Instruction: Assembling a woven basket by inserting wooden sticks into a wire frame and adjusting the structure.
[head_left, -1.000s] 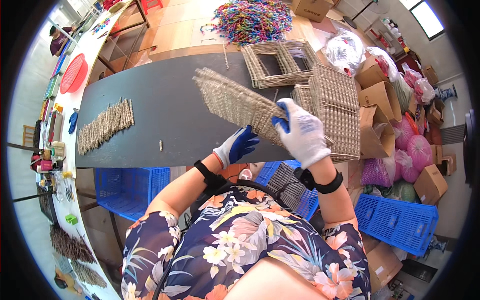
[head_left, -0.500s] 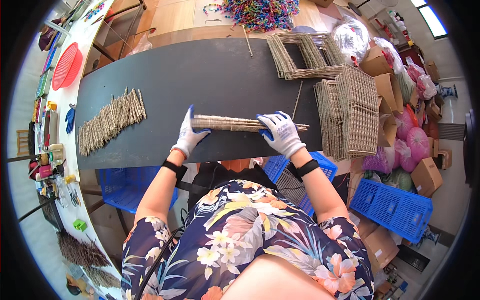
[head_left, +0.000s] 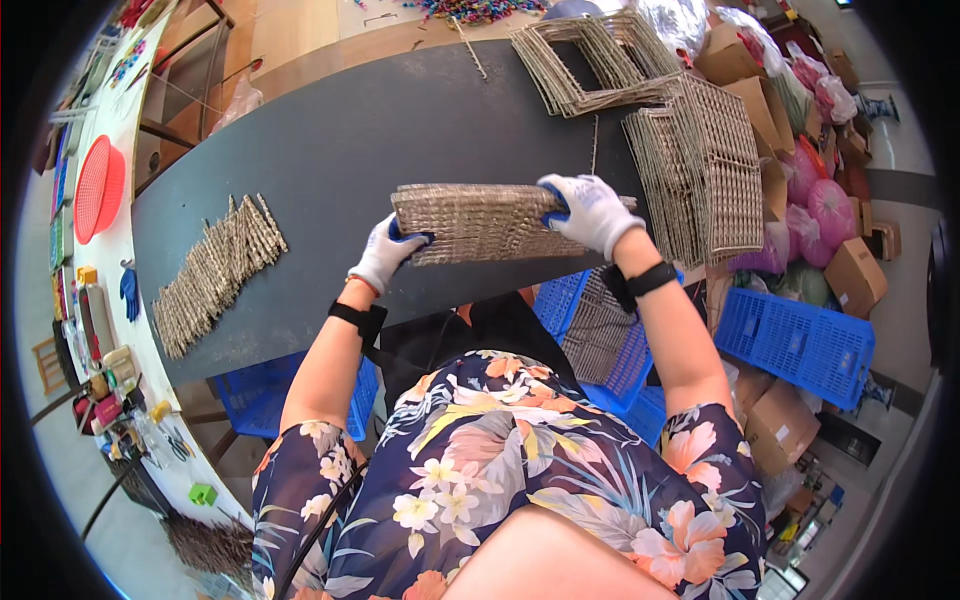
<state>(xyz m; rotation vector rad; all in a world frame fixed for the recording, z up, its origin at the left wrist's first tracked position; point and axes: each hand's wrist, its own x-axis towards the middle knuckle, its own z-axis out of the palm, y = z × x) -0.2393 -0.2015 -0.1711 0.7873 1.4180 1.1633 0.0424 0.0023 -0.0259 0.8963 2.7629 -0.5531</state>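
Both hands wore white knit gloves with blue palms. The left hand (head_left: 385, 252) was closed around the left end of a flat woven panel (head_left: 480, 222), and the right hand (head_left: 590, 212) clamped its right end, fingers curled over the top edge. The panel was rectangular, made of coarse tan fibre in tight rows, and was held level between the two hands just above the near edge of a dark grey table (head_left: 330, 150). Just beyond the right hand stood a stack of similar woven panels (head_left: 705, 170), ribbed and upright, with woven square frames (head_left: 590, 60) lying farther out. Well to the left of the left hand lay a row of small woven strips (head_left: 215, 272), overlapping like shingles. Below the right wrist sat a blue plastic crate (head_left: 605, 330) holding another woven piece.
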